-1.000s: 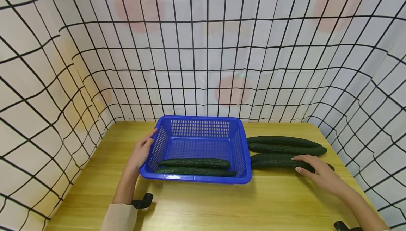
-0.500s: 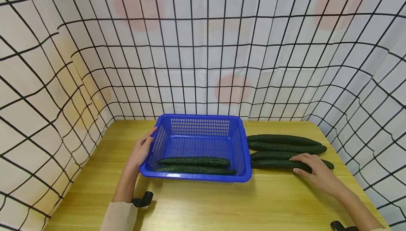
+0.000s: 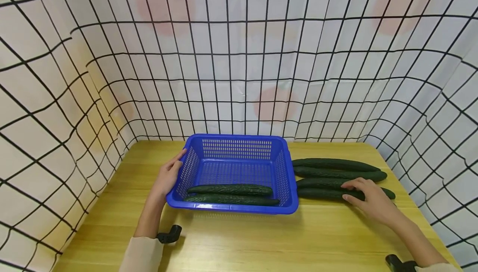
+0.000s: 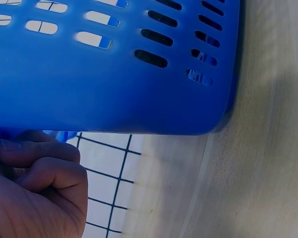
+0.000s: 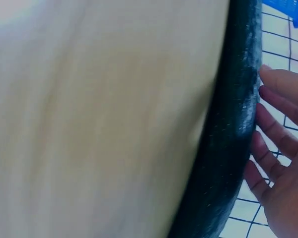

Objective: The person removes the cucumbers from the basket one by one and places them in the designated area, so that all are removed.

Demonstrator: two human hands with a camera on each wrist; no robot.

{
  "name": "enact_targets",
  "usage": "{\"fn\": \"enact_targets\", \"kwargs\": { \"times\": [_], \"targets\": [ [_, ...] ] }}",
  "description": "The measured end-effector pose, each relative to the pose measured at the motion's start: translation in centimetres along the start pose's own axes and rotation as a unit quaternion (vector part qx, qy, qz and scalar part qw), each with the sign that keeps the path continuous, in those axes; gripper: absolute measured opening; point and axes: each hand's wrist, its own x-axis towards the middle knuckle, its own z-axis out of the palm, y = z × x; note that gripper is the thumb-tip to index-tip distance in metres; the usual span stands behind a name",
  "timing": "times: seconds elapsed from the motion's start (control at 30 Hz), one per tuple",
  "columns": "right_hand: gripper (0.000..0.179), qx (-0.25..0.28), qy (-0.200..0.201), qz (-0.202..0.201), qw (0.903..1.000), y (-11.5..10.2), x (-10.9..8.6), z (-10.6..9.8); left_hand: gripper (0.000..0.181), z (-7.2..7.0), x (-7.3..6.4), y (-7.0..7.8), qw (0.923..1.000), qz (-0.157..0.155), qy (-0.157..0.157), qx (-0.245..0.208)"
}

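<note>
Nearest, pale sleeves [image 3: 142, 255] are showing at the edge of the wooden desk [image 3: 261, 243]. The right hand [image 3: 375, 203] is resting loosely curved fingers against the nearest cucumber [image 3: 321, 193], not clasping it; three other cucumbers [image 3: 336, 164] are lying beyond, right of the blue basket [image 3: 231, 208]. The left hand [image 3: 164, 182] is gripping the basket's left side. Inside, two more cucumbers [image 3: 229, 189] are lying along the near wall. Farthest, a white backdrop [image 3: 239, 69] crossed by black lines is rising.

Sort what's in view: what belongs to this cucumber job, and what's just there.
Part of the job:
- blue basket, gripped by the left hand
- two cucumbers inside it
- four cucumbers on the table, right hand at the front one

Just there:
- wooden table
- grid-lined backdrop
- black wrist devices, worn
</note>
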Motion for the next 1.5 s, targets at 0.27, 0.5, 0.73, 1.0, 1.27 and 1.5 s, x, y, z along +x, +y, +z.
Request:
{"fn": "enact_targets", "kwargs": {
  "times": [0.27,0.5,0.73,1.0,1.27,1.5],
  "targets": [
    [0.025,0.020,0.038,0.002,0.9991,-1.9,2.3,-0.6,0.050,-0.3,1.1,-1.4,1.0000,0.000,0.001,0.007],
    [0.030,0.056,0.032,-0.008,0.9979,-5.1,5.6,-0.3,0.049,-0.4,2.0,-2.9,1.0000,0.004,0.004,0.002],
    [0.029,0.088,0.035,-0.037,0.9948,-8.1,8.1,0.1,0.049,-0.3,1.8,-2.7,1.0000,0.001,0.004,0.002],
    [0.037,0.145,0.006,-0.045,0.9883,-12.0,9.9,1.4,0.048,-0.3,1.9,-2.9,1.0000,-0.002,0.005,-0.001],
    [0.035,0.171,-0.014,-0.084,0.9816,-16.2,11.6,2.5,0.049,-0.3,1.9,-2.7,1.0000,-0.003,0.003,-0.003],
    [0.037,0.205,-0.049,-0.108,0.9716,-19.3,12.7,3.6,0.050,-0.4,1.9,-2.6,1.0000,-0.009,0.000,-0.002]
  ]
}}
